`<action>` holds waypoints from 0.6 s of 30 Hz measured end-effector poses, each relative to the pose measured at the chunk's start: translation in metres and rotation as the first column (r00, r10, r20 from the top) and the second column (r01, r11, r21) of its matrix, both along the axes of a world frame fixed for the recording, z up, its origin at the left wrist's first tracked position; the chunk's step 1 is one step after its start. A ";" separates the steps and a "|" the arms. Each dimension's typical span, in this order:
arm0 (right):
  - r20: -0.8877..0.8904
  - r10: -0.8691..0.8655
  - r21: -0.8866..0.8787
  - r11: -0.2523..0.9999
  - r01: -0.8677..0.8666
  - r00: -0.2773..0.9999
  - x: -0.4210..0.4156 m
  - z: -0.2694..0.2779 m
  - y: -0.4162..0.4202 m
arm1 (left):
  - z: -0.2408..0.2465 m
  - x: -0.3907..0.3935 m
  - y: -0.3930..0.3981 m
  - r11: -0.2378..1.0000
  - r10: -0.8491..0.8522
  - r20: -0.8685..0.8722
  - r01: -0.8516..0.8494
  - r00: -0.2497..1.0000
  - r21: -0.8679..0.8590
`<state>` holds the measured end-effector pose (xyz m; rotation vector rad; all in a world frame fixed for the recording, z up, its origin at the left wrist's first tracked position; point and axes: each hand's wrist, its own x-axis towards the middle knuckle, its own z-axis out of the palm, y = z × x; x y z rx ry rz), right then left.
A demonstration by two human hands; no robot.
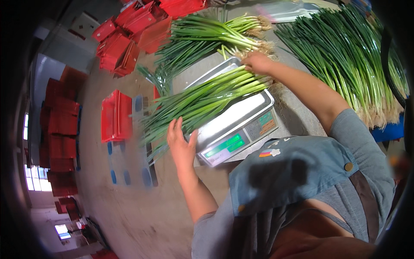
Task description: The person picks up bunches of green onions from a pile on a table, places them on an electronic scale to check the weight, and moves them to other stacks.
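A bunch of green onions [213, 94] lies slantwise across the steel pan of a digital scale [239, 116], its leaves hanging past the pan's left end. My right hand [258, 63] grips the pale stalks near the root end. Beside the leaves, my left hand [181, 142] has its thumb and fingers spread; whether it touches them is hard to tell. The scale's green display [224, 145] is lit and faces me. Behind the pan lie more green onions [207, 35], roots to the right.
A large pile of green onions [343, 61] fills the right of the metal table [291, 113]. Clear plastic bags [288, 11] lie at the back. A red crate [116, 116] stands at the left, near blue-and-grey crates or stands [129, 162]. Stacked red crates [116, 51] are farther off.
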<state>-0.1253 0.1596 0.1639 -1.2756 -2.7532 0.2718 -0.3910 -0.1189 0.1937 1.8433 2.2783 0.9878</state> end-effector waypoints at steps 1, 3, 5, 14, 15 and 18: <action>-0.026 0.029 0.028 0.999 -0.028 0.999 0.003 -0.003 0.004 | 0.003 0.001 0.003 1.000 -0.004 0.005 0.004 1.000 0.003; -0.107 0.054 -0.001 0.999 -0.055 0.993 0.009 -0.001 0.006 | 0.006 0.002 0.006 1.000 -0.014 0.022 0.014 1.000 -0.003; -0.219 0.004 -0.003 1.000 -0.005 0.976 0.009 -0.002 0.004 | 0.004 0.001 0.007 1.000 -0.001 0.020 0.001 1.000 0.006; -0.446 -0.040 0.058 0.996 0.073 0.894 0.007 0.015 -0.006 | -0.001 0.001 0.006 1.000 -0.001 -0.007 0.001 1.000 0.020; -0.460 -0.047 0.065 0.994 0.087 0.887 0.008 0.016 -0.005 | -0.001 0.001 0.007 1.000 0.001 -0.007 -0.001 1.000 0.020; -0.548 -0.011 0.097 0.992 0.076 0.837 0.015 0.016 0.004 | 0.000 0.000 0.007 1.000 0.006 -0.013 -0.006 1.000 0.023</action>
